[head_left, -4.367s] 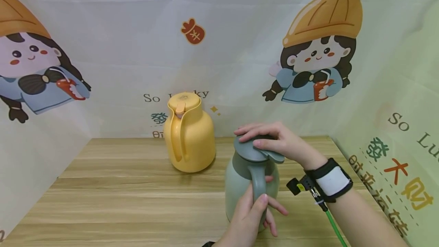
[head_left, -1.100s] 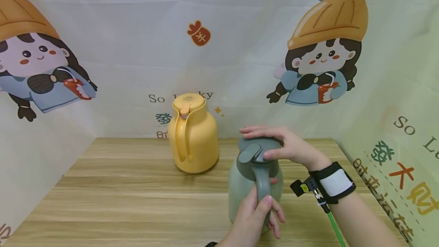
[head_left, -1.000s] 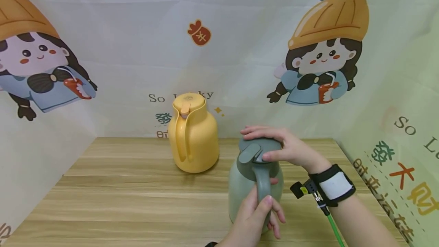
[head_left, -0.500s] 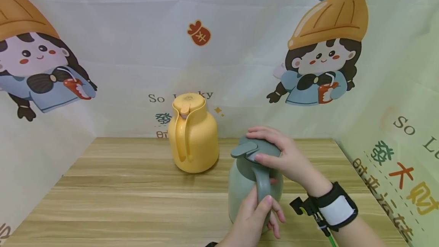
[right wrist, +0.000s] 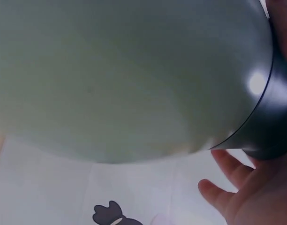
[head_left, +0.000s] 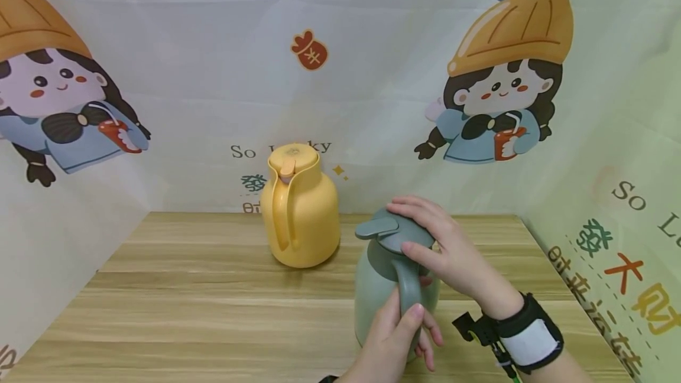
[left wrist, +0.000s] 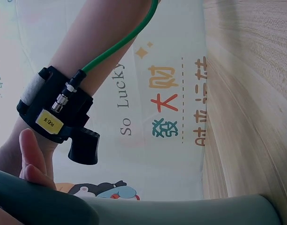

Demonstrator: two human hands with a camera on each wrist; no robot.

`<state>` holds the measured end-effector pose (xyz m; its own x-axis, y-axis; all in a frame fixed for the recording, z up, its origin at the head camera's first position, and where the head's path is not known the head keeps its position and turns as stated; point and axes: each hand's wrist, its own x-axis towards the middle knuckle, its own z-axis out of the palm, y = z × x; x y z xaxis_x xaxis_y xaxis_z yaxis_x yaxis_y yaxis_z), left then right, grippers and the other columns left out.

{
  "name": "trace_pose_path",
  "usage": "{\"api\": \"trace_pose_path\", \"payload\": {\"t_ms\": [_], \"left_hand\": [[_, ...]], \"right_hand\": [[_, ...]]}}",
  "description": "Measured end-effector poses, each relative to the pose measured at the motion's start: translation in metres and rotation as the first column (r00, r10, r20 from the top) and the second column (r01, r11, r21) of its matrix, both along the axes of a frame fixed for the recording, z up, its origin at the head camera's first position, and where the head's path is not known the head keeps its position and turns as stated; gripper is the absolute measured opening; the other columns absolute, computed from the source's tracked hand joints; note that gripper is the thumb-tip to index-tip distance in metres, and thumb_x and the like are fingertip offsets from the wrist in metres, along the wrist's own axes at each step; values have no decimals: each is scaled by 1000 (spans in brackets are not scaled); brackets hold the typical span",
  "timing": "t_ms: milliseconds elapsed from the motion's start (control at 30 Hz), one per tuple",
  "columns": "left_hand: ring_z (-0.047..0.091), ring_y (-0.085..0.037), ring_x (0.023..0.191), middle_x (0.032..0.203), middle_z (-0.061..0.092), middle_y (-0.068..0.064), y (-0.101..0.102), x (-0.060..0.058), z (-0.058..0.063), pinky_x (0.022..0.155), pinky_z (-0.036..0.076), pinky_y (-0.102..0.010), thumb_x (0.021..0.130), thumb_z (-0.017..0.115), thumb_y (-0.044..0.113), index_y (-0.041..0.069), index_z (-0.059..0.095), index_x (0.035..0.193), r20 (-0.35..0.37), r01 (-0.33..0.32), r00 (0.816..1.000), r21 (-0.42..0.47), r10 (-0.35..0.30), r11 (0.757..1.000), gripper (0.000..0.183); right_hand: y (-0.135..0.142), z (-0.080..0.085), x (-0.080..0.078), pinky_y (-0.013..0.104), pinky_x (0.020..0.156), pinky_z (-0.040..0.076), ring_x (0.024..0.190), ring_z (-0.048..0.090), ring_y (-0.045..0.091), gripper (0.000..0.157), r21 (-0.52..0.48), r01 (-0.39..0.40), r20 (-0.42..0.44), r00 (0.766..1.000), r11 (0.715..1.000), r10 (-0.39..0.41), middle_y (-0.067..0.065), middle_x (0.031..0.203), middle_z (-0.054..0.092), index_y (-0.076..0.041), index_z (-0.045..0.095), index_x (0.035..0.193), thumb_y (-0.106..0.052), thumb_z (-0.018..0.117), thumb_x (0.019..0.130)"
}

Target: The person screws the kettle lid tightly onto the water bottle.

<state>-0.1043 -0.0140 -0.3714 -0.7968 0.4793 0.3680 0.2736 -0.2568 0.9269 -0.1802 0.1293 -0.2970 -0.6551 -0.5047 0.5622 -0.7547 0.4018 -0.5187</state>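
Note:
A pale green vacuum jug (head_left: 367,300) stands upright at the right front of the table. My left hand (head_left: 388,333) grips its grey-green handle (head_left: 408,282), thumb on the near side. On top, my right hand (head_left: 449,247) holds the round lid (head_left: 405,234), with fingers over the far edge and thumb on the near side. The lid's flat lever (head_left: 376,227) points left, off the line of the handle. In the right wrist view the jug's body (right wrist: 134,84) fills most of the picture, and part of the right hand (right wrist: 260,192) shows below the collar.
A yellow vacuum jug (head_left: 305,217) with its lid on stands behind and to the left, near the back cloth (head_left: 202,75). The wooden table (head_left: 186,312) ends at printed cloth walls. A black wrist strap with a camera (head_left: 527,333) sits on the right wrist.
The lid has turned clockwise seen from above: its lever went from the right, past the handle, to the left. My right wrist dropped lower as it turned. My left hand kept its grip.

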Motion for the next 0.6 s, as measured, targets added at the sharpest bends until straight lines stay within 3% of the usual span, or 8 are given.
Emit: {"api": "trace_pose_path", "payload": {"t_ms": [133,333,500,600], "left_hand": [[57,-13,51,81,57,-25,0,0,-1,56,48,-23,103,29,25,11,30,134,-24,-2,1000,0,2,1000,34],[58,-17,51,82,57,-24,0,0,-1,55,48,-24,104,27,26,9,32,130,-66,-9,998,-15,8,1000,32],[56,-32,50,81,57,-23,0,1,0,55,48,-23,103,28,29,7,36,121,-48,-6,999,-13,5,1000,30],[57,-25,49,81,57,-24,0,2,0,54,48,-23,103,29,28,8,36,122,-52,-7,999,-5,7,1000,29]], "right_hand": [[-2,1,5,53,94,33,126,31,20,46,8,39,7,999,999,-39,-3,138,37,-22,47,131,-24,57,87],[-8,2,13,52,94,33,124,34,20,47,34,141,-51,989,989,-139,-3,137,38,-20,45,132,-31,57,88],[-14,3,21,52,94,31,123,35,22,50,71,257,-91,964,964,-250,0,135,39,-18,46,132,-39,57,88],[-17,3,25,52,93,32,121,37,24,52,95,322,-116,943,942,-311,2,133,42,-18,47,131,-44,57,87]]}}
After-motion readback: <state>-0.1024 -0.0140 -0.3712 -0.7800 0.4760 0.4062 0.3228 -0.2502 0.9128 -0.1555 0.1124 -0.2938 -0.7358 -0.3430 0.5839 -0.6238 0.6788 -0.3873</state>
